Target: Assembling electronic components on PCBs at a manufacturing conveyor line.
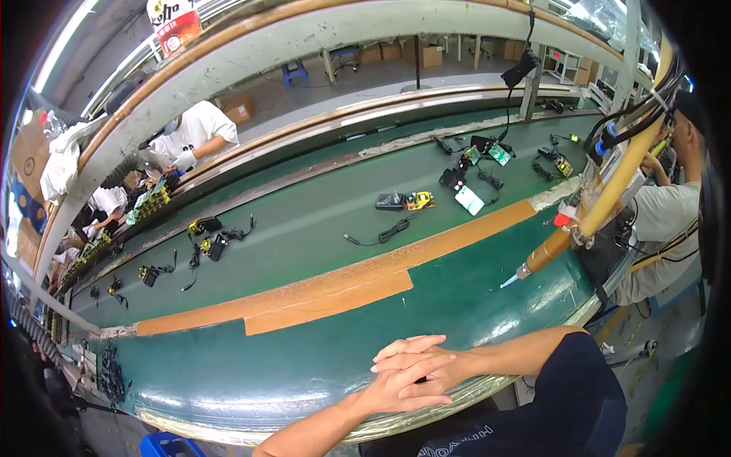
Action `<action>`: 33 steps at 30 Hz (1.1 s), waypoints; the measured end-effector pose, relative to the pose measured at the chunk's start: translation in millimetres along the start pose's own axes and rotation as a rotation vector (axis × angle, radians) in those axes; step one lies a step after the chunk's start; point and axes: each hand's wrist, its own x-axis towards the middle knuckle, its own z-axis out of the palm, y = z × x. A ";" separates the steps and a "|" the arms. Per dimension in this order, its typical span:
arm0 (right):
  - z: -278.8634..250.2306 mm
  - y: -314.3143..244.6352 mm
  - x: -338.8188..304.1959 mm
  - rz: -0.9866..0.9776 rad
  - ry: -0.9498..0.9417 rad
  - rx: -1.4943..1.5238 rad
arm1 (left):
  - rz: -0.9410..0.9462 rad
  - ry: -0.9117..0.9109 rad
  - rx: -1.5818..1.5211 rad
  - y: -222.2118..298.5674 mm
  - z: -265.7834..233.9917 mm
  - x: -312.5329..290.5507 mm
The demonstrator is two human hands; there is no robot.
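My left hand (394, 390) and my right hand (448, 369) are clasped together over the near edge of the green bench top (335, 358). Their fingers interlace, with several fingertips sticking out past the knuckles. A small dark spot shows between the palms; whether it is a gap or a thing I cannot tell. To the right of the hands, a dispensing nozzle with an amber barrel (547, 251) hangs over the bench, its pale tip pointing down left. Beyond lies a black adapter case (391, 201) beside a yellow circuit board (419, 200), with a coiled black cord (393, 231) nearer to me.
Tan tape (327, 305) separates bench from green belt (304, 228). More adapters (215, 246) and a white-faced board (468, 200) lie on it. A cable bundle (112, 373) sits at left. One co-worker (199, 129) works across the belt, another (662, 213) at right.
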 end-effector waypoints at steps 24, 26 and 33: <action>-35.1 18.6 -1.8 0.063 -0.025 0.197 | 0.283 -0.008 -0.587 -57.6 36.7 16.3; -35.3 15.9 -0.7 0.071 -0.018 0.187 | 0.321 0.006 -0.626 -59.0 38.6 27.5; -28.1 20.9 0.3 0.075 -0.025 0.220 | 0.463 0.049 -0.767 -62.8 42.4 24.9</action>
